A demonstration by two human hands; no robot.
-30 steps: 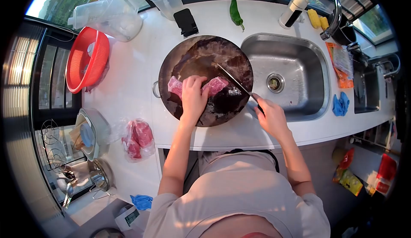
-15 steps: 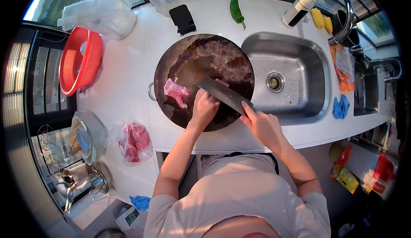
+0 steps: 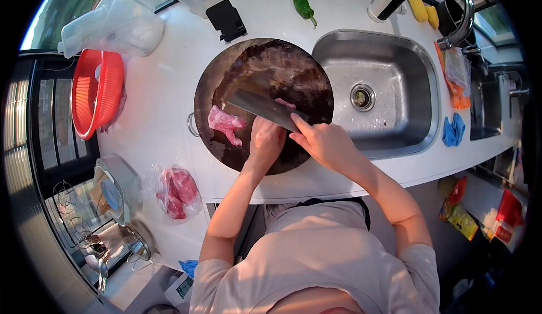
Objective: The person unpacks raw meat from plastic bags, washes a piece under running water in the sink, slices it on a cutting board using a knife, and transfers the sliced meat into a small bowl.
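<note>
Round dark-brown chopping board [image 3: 265, 60]: rectangular silver steel sink [image 3: 395, 125] on right.
Pink raw meat [image 3: 226, 124]: board's left side.
Broad grey steel cleaver [image 3: 262, 107]: partly covers another piece [image 3: 285, 103].
Right hand [image 3: 323, 141]: closed on cleaver, forefinger extended.
Left hand [image 3: 266, 141]: fingertips hidden by blade; hold cannot be determined.

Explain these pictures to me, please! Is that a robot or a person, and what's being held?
It's a person with bare hands. One camera, worn on their head, looks forward and down. The right hand holds a cleaver over a round board. The left hand is beside the blade, which hides some fingers, so I can't tell what they hold. Some pink meat lies on the board. On the white counter are a green pepper and a red basket.
</note>
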